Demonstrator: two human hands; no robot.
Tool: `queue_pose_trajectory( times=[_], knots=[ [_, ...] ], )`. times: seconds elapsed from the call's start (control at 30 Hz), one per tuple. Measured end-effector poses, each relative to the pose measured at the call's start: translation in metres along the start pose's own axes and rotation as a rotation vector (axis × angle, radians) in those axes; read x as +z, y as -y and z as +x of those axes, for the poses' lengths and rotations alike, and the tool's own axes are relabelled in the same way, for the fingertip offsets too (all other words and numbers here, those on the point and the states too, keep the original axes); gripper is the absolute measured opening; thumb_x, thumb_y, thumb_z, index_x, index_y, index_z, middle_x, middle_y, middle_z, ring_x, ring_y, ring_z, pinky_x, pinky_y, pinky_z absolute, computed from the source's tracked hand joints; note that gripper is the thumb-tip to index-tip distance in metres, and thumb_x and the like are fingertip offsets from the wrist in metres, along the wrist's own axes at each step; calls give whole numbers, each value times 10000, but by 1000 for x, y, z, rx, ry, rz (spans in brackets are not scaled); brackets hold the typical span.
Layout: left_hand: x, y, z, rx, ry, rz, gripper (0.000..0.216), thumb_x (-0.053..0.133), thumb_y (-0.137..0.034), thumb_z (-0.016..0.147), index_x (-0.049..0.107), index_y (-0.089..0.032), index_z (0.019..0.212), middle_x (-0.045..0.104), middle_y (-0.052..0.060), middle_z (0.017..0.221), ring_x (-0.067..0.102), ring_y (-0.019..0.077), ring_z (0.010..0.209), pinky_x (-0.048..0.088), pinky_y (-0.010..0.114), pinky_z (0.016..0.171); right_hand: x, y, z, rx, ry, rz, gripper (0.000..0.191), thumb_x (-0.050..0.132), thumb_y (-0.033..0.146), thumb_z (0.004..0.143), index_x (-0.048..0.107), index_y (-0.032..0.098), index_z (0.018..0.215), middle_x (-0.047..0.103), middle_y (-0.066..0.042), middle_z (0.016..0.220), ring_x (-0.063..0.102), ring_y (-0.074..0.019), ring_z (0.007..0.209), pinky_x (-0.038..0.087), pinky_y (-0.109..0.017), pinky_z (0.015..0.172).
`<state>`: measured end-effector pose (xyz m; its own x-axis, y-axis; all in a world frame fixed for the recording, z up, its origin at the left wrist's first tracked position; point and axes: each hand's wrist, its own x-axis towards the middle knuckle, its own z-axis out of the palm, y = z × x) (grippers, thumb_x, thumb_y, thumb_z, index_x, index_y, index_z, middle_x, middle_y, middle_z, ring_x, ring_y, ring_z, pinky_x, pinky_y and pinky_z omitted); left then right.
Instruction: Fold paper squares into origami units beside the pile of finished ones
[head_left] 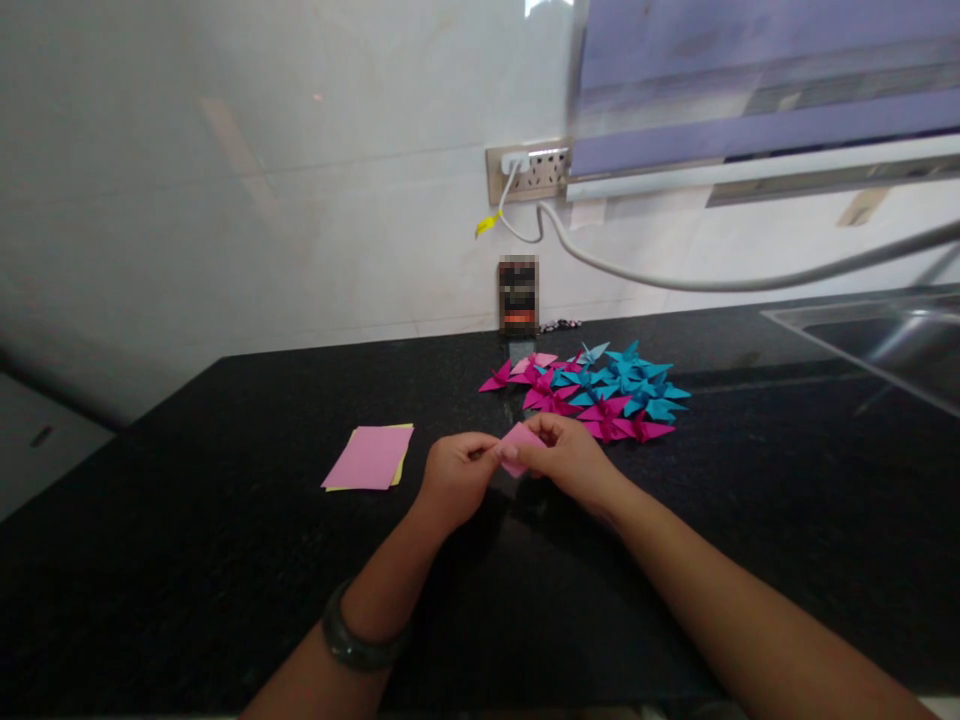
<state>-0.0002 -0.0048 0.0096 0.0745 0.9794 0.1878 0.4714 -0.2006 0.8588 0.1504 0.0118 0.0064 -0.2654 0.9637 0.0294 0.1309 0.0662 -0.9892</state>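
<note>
Between my two hands is a small folded piece of pink paper (520, 437), held just above the dark countertop. My left hand (459, 477) pinches its left corner between thumb and fingers. On the other side, my right hand (568, 457) grips the paper, thumb across its front and fingers behind. Beyond my right hand lies a cluster of folded paper cranes, magenta ones (551, 400) nearer and blue ones (626, 375) to the right, with a pale pink one among them. To the left of my left hand sits a stack of square paper (369, 457), pink on top and yellow beneath.
A black countertop (225, 560) runs to a white wall. A phone-like upright object (519, 293), blurred out, stands against the wall. Above it is a power socket (529, 170) with a white cable. A sink (892, 340) is set in at the right.
</note>
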Motion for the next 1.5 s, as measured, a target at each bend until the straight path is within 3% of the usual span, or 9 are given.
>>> queue_pose_trajectory(
  times=[0.13,0.43,0.63,0.8,0.93,1.2,1.33,1.4,1.5],
  knots=[
    [4,1,0,25,-113,-77,186,566,-283,707,685,-148,659,683,36,648,599,156,601,435,235,570,7,-4,1,161,12,179,231,685,308,575,579,113,642,546,17,554,460,-64,454,387,-192,426],
    [0,4,6,-88,-399,-238,179,608,-298,660,651,-128,623,620,7,542,554,130,539,415,222,521,-8,-5,8,176,-181,296,182,685,282,564,610,129,630,614,-30,682,543,-100,604,426,-176,457],
    [8,5,4,-125,-348,-309,191,615,-311,662,647,-126,627,595,-4,511,529,116,508,395,215,507,-1,-6,5,187,27,303,243,709,318,556,610,115,646,593,-20,636,527,-85,560,426,-172,441],
    [16,7,0,-152,-221,-267,212,620,-331,662,632,-130,594,599,5,532,519,115,516,381,220,516,3,-10,8,123,-138,373,212,672,296,583,542,135,629,506,40,546,479,-63,481,419,-165,399],
    [19,6,-2,-185,-88,-290,238,634,-326,648,583,-131,521,561,-8,487,481,98,478,351,215,493,2,-10,10,72,-156,398,209,630,326,633,532,142,653,475,51,516,440,-56,447,408,-161,374],
    [18,8,-2,-163,-149,-301,233,637,-321,643,571,-135,518,553,-17,492,472,92,479,346,213,498,6,-12,9,122,-164,397,206,596,331,655,533,137,629,483,39,503,435,-60,428,396,-189,416],
    [19,7,-3,-132,-124,-201,243,618,-349,659,608,-127,561,576,3,513,502,110,495,365,220,499,1,-11,9,-39,-237,83,216,503,295,740,489,156,577,459,33,475,416,-79,417,344,-210,433],
    [20,7,-2,-110,-152,-179,251,631,-348,648,648,-126,763,639,34,668,565,140,595,411,232,545,-5,-8,8,-210,-254,-244,230,479,256,766,495,157,559,473,14,496,434,-98,467,330,-221,466],
    [17,8,-1,5,-265,-47,534,685,-330,592,561,-169,1086,622,81,1002,579,192,869,452,277,687,-11,-6,6,-480,-49,-605,171,458,170,785,569,149,657,560,-26,620,501,-125,598,364,-235,569]
  ],
)
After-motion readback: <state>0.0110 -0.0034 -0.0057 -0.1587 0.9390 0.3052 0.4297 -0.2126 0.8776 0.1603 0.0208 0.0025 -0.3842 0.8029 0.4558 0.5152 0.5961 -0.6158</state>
